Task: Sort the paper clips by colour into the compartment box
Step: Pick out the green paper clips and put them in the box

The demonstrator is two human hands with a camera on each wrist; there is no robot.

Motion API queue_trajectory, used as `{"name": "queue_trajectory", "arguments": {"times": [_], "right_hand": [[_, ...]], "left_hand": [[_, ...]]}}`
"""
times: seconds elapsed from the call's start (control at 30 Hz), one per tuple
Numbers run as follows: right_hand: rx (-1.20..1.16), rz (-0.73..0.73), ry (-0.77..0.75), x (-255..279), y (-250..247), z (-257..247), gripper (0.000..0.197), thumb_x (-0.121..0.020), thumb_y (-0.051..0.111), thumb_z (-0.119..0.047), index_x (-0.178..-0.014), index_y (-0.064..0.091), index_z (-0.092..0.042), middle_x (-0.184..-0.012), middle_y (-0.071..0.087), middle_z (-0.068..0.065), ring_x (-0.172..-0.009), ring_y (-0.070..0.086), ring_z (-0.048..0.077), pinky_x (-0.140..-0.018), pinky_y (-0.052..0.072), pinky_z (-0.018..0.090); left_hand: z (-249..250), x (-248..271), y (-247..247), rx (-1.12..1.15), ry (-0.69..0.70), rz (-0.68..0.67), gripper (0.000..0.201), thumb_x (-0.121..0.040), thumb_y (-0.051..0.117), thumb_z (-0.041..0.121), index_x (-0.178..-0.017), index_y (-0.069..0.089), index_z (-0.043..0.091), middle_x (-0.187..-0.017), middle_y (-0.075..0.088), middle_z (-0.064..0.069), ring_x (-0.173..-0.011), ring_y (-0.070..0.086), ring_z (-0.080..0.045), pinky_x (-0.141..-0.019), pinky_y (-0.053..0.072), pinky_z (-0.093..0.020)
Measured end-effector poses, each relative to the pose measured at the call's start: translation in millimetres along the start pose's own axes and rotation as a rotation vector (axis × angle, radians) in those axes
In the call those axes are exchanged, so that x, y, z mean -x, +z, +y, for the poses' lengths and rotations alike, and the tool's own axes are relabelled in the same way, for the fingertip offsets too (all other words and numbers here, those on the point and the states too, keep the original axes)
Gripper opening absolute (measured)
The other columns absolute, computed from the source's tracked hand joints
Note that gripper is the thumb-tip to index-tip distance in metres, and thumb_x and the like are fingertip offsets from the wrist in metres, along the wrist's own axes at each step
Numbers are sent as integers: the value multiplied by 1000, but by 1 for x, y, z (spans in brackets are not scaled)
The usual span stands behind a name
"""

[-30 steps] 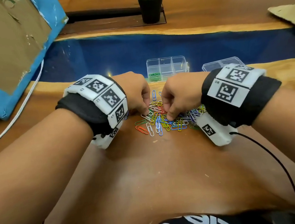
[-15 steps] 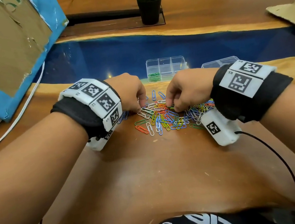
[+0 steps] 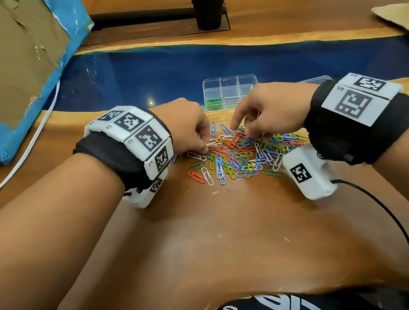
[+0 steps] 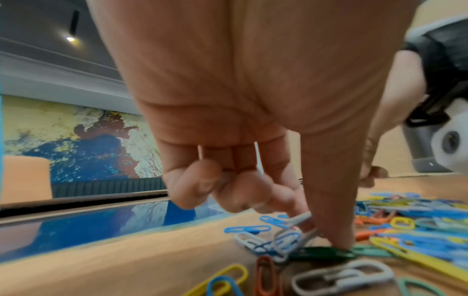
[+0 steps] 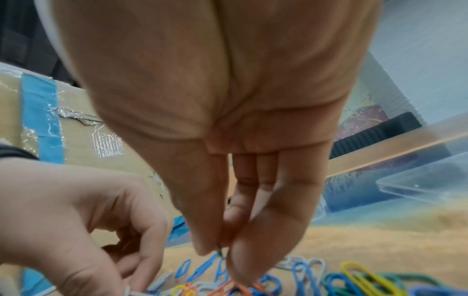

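Right hand [image 3: 267, 111] is up off the heap now; half a second ago its knuckles sat low among the paper clips [image 3: 239, 155], and here it has lifted toward the centre of the head view, thumb and fingers [image 5: 253, 248] pinched on a thin dark sliver, possibly a green clip, though it is too small to be sure; left hand [image 3: 190, 128] stays down at the left edge of the heap, thumb pressing a dark green clip [image 4: 321, 253] flat on the desk [image 3: 207, 231], a white clip [image 4: 293, 230] caught at the fingertips, the other fingers curled with something white tucked under them.

So a clip looks picked and ready to travel; the compartment box [image 3: 230, 91] waits just above the hands, green clips already lying in its near left cell, the other cells apparently bare; most of the sorting lies ahead, judging by the full multicoloured heap mid-frame.
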State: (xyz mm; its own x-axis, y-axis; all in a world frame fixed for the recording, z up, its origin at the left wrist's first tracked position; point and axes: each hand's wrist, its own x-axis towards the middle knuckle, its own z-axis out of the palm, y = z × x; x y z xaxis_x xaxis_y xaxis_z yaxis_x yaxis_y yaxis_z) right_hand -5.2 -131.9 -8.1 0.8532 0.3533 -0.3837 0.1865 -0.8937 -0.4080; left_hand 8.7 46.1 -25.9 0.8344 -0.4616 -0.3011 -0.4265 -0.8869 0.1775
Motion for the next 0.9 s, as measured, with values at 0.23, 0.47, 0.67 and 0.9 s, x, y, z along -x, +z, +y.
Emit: {"name": "queue_trajectory", "arguments": {"times": [0.23, 0.47, 0.67, 0.9], "right_hand": [[-149, -82, -11, 5, 7, -1, 24, -87, 52, -4, -96, 68, -19, -69, 68, 1, -52, 63, 5, -56, 49, 8], [-66, -133, -33, 6, 12, -1, 21, -89, 46, -9, -78, 56, -25, -67, 59, -5, -54, 55, 11, -49, 42, 15], [60, -141, -86, 7, 15, 2, 6, -83, 66, -28, -84, 70, -24, -65, 61, -10, -57, 51, 4, -58, 39, 17], [147, -107, -94, 2, 20, 0, 10, -78, 74, -25, -79, 65, -29, -59, 53, -13, -54, 46, 1, -44, 35, 3]], "left_hand": [[-6, 4, 0, 24, -27, -3, 20, -89, 57, 30, -104, 71, 28, -95, 68, 6, -83, 52, -11, -76, 38, -22], [-7, 4, 1, 34, 33, 21, 13, -80, 67, 29, -93, 66, 30, -75, 53, 9, -66, 48, -5, -67, 37, -23], [2, 1, 3, -62, 76, -18, 12, -76, 74, 35, -86, 72, 29, -74, 49, 9, -77, 45, -9, -70, 40, -23], [6, 4, 2, -62, 80, -4, 7, -80, 64, 23, -79, 71, 24, -57, 50, 11, -57, 47, -4, -63, 40, -23]]}}
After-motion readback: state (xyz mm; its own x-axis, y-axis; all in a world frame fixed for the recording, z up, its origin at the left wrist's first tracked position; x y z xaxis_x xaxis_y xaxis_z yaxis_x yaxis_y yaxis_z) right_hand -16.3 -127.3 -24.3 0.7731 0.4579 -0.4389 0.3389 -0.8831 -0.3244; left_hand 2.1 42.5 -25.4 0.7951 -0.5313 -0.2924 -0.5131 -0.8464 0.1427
